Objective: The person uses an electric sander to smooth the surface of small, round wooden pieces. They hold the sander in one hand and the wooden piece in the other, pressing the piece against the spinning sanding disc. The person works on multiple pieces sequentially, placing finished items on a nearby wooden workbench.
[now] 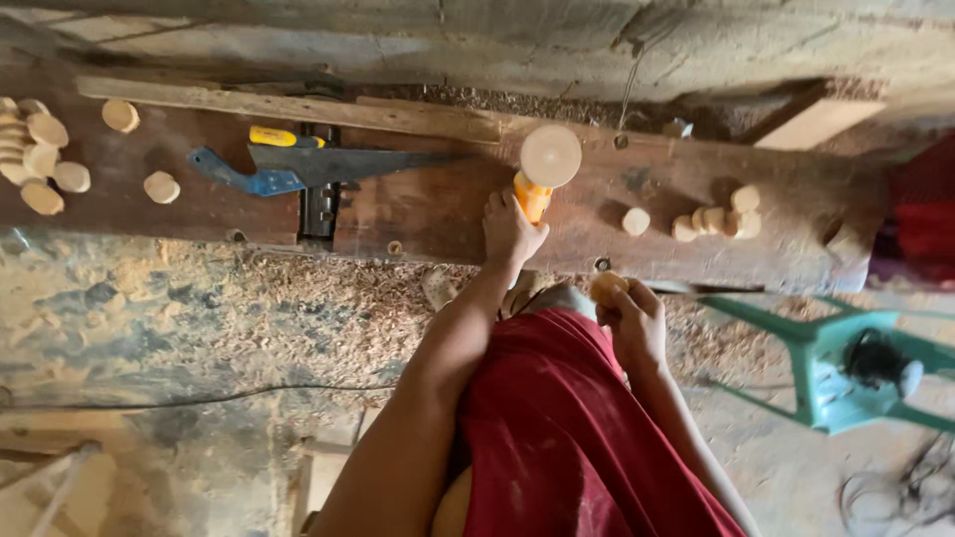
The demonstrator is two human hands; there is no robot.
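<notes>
Sawdust-strewn dark wooden workbench (428, 214): my left hand (510, 231) closed round an orange-handled, pale round-headed tool (542, 169), upright, ahead; right hand (634, 323) nearer me, gripping a small round wooden piece (605, 287).

The worktop (438, 209) is dark brown wood, dotted with pale tan wooden discs (40, 159). A hand saw (318, 164) shows a blue handle and grey blade. The bottle (532, 194) is orange with a cream cap. The garment (567, 428) is deep red, and the plastic stool (836, 368) is green.
</notes>
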